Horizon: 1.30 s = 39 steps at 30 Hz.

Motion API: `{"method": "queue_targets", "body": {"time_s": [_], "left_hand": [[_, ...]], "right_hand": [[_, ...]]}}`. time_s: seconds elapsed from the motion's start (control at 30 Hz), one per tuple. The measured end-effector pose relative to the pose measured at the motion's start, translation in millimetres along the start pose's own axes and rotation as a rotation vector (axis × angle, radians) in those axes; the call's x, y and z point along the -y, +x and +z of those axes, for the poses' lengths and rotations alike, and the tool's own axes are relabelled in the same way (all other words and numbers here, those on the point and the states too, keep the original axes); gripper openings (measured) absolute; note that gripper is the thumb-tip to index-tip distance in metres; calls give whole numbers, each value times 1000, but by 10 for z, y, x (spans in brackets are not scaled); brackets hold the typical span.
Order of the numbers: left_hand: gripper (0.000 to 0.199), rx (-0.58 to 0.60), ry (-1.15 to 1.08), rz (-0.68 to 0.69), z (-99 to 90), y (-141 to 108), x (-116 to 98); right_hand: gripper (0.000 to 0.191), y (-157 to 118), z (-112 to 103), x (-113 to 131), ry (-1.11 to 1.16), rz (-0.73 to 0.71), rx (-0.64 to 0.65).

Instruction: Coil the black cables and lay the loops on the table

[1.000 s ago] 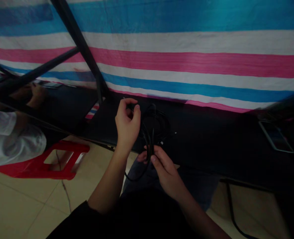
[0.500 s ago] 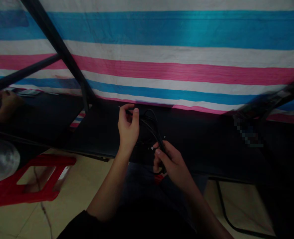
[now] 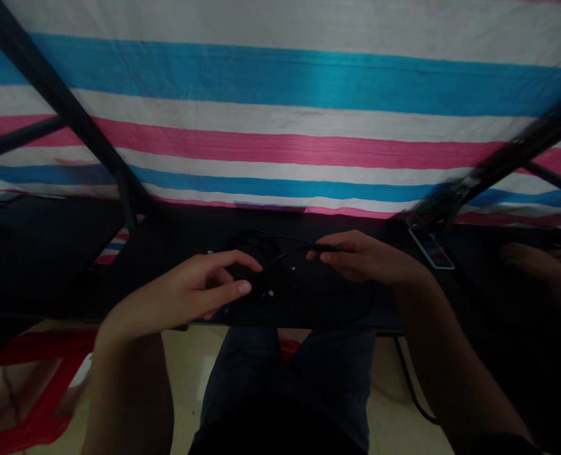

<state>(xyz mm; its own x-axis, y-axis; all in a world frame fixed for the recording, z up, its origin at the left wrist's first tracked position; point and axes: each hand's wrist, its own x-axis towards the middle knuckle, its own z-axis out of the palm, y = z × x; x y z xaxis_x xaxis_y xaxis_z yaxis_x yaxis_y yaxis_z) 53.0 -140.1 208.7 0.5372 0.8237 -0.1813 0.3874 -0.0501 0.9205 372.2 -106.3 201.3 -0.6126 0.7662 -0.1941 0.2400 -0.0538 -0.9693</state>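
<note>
A black cable (image 3: 293, 239) lies partly coiled on the black table (image 3: 185, 227), dark against dark, so its full shape is hard to follow. My right hand (image 3: 356, 254) pinches strands of it between thumb and fingers, to the right of the coil. At the coil's left side, my left hand (image 3: 214, 284) hovers low with thumb and index finger apart. Whether its fingertips touch the cable is unclear. Small white bits (image 3: 271, 292) lie on the dark surface between the hands.
A phone-like slab (image 3: 431, 248) lies at the table's right, beside a slanted black metal bar (image 3: 489, 174). Another person's hands (image 3: 536, 259) show at the far right. A striped sheet (image 3: 280, 120) hangs behind. A red stool (image 3: 47, 404) stands lower left.
My right hand has moved right and up with the cable, and my left hand has moved left and lower, its fingers now pointing right. The view has shifted right.
</note>
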Motion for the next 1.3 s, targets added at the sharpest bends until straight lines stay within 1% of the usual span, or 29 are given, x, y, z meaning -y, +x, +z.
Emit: {"method": "queue_targets", "body": {"time_s": [0.03,0.07,0.1,0.13,0.17,0.2,0.27,0.3,0.4,0.47,0.53,0.6,0.67,0.77,0.9,1.0,1.07,1.2,1.23,1.3], "left_hand": [[35,-51,-41,87,68,51,-74],[35,-157,-80,198,154,130,-129],[39,-276,-70,295,247,229,-164],[48,-333,-4,356,339,337,-176],[55,-331,52,394,417,444,-168],[53,-295,82,395,474,542,-144],[27,-210,73,331,510,688,-67],[19,-187,30,277,490,732,-25],[27,-167,-168,117,347,780,81],[27,-139,-344,52,252,777,126],[28,-119,-489,26,194,773,155],[27,-115,-596,7,166,771,173],[26,-79,-692,-23,145,772,190],[25,3,-843,-38,97,773,232],[28,73,-997,-21,45,791,331],[22,112,-1095,-25,50,819,383],[20,92,-1144,-33,63,838,384],[34,-21,-1189,-99,75,864,336],[37,-64,-1188,-115,75,867,323],[36,-158,-1172,-120,76,870,303]], "right_hand": [[25,23,-24,37,-4,28,56],[24,49,-31,74,-9,48,104],[23,76,-27,112,-15,59,141],[23,104,-14,150,-23,58,164],[22,131,1,184,-34,48,173],[21,155,14,212,-46,32,171],[20,191,18,240,-71,-14,126],[21,203,7,236,-76,-43,87],[33,222,-58,154,-21,-125,-44],[44,232,-93,65,47,-149,-77],[48,251,-101,-24,110,-149,-100],[47,279,-88,-94,162,-140,-144],[43,311,-79,-137,198,-136,-210],[37,359,-101,-167,251,-134,-355],[30,428,-154,-211,373,-163,-541],[30,479,-149,-275,455,-172,-643],[34,489,-128,-316,489,-154,-662],[49,418,-84,-357,428,-113,-541],[50,390,-73,-358,399,-118,-509],[46,341,-46,-359,354,-128,-455]]}}
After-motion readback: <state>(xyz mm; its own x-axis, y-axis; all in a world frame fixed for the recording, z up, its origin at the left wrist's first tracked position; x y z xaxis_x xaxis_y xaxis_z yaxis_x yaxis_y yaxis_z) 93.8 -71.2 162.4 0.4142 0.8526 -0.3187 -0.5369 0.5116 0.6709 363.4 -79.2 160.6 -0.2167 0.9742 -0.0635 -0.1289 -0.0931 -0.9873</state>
